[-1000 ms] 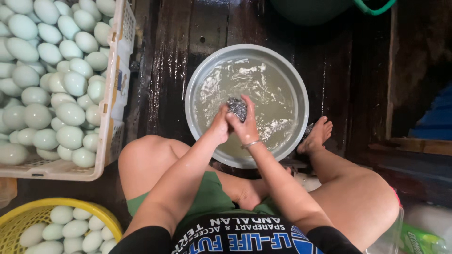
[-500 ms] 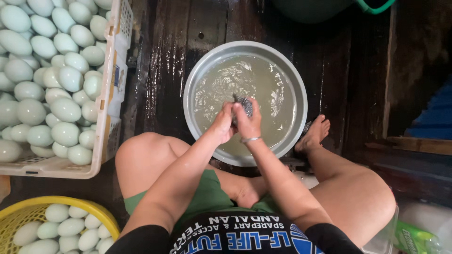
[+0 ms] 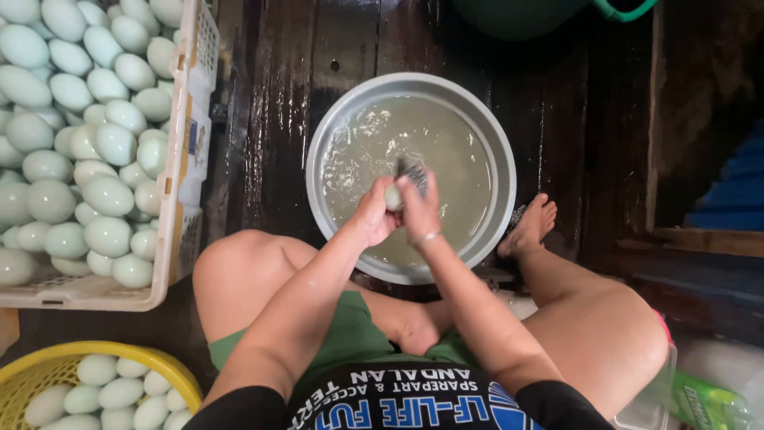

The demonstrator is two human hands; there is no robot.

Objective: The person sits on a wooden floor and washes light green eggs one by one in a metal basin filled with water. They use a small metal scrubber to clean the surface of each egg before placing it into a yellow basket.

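Observation:
A round metal basin (image 3: 334, 127) of cloudy water stands on the dark wet wooden floor before my crossed legs. Over its near side my left hand (image 3: 372, 213) holds a pale egg (image 3: 392, 197). My right hand (image 3: 420, 205) grips a grey scouring pad (image 3: 412, 170) pressed against that egg. Both hands touch each other above the water.
A white plastic crate (image 3: 185, 159) full of several pale green eggs sits at the left. A yellow basket (image 3: 119, 354) with more eggs is at the bottom left. A green tub's rim (image 3: 629, 12) shows at the top. My bare foot (image 3: 532, 227) rests beside the basin.
My hands stayed over the basin, rubbing the pad against the egg; the pad shifted around it. The view has tilted slightly, so the basin sits lower in the frame.

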